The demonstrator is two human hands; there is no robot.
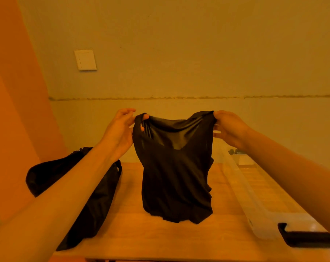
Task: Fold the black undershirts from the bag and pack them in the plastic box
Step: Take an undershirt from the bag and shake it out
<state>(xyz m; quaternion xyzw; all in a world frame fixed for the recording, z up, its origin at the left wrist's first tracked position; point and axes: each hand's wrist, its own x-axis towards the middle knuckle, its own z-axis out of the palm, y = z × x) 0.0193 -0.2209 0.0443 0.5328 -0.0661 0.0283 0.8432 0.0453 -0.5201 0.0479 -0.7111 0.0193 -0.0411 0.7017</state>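
Nearest, on the table (160, 241), the plastic box (242, 188) lies right of the undershirt (175, 176) and the bag (96, 205) left of it. The undershirt hangs upright, hem at the tabletop. The left hand (120, 133) pinches one strap and the right hand (228, 127) grips the other. A wall switch (85, 60) sits beyond, upper left.

Wooden table (160, 241) with black bag (96, 205) at left, clear plastic box (243, 193) at right (undershirt (175, 176) hem resting between them)

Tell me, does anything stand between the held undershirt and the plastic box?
Nothing visible does. Only bare table lies between the undershirt, held up by the left hand and right hand, and the plastic box at the right. The bag lies on the opposite, left side.
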